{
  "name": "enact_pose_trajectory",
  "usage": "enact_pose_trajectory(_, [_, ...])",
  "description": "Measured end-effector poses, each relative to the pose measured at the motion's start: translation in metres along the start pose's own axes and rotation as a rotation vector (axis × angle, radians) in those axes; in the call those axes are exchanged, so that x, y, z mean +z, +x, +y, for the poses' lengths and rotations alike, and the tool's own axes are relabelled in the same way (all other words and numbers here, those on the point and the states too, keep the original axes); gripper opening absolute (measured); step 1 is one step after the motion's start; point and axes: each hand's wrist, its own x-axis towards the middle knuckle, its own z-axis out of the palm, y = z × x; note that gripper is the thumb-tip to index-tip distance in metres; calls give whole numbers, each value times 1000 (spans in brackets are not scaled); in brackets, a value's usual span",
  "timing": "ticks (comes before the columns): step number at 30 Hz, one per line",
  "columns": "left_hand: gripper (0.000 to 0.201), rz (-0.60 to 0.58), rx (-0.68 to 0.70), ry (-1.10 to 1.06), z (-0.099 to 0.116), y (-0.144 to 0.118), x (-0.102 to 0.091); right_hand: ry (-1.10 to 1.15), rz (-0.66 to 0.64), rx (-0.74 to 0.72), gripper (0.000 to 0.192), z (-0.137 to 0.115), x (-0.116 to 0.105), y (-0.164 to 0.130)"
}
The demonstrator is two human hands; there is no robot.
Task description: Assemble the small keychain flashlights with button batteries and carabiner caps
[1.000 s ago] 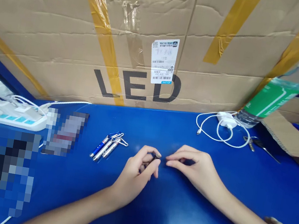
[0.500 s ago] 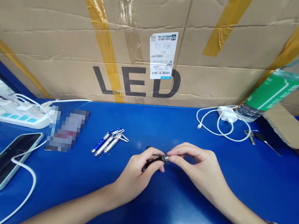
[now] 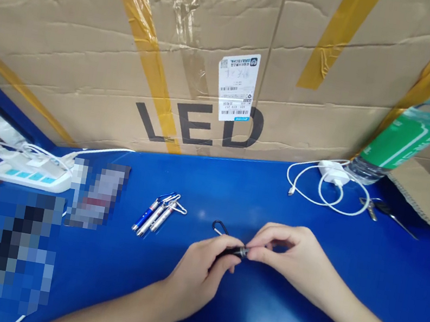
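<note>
My left hand (image 3: pixel 203 269) is closed around a small black keychain flashlight (image 3: pixel 233 251), most of its body hidden by the fingers. Its black carabiner clip (image 3: pixel 219 226) sticks out above that hand. At the silver end of the flashlight, my right hand (image 3: pixel 290 253) is closed in a pinch of thumb and fingers; the fingertips cover whatever small part is between them. To the left on the blue table lie a blue keychain flashlight (image 3: pixel 145 216) and two silver keychain flashlights (image 3: pixel 163 217), side by side with their clips pointing away from me.
A large cardboard box (image 3: pixel 288 118) walls off the back of the blue table (image 3: pixel 195 180). At the back right are a white charger with cable (image 3: pixel 334 173), keys (image 3: pixel 372 208) and a bottle (image 3: pixel 404 137). A power strip (image 3: pixel 31 177) and cables occupy the left side.
Both hands and the flashlight sit slightly lower and further right in view, as does the whole scene. More of the black clip shows above my left hand. The pinch continues.
</note>
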Motion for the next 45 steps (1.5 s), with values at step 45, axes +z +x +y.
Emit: enact_pose_trajectory(45, [22, 31, 166, 213, -5, 0, 2, -6, -344, 185, 38, 11, 3, -3])
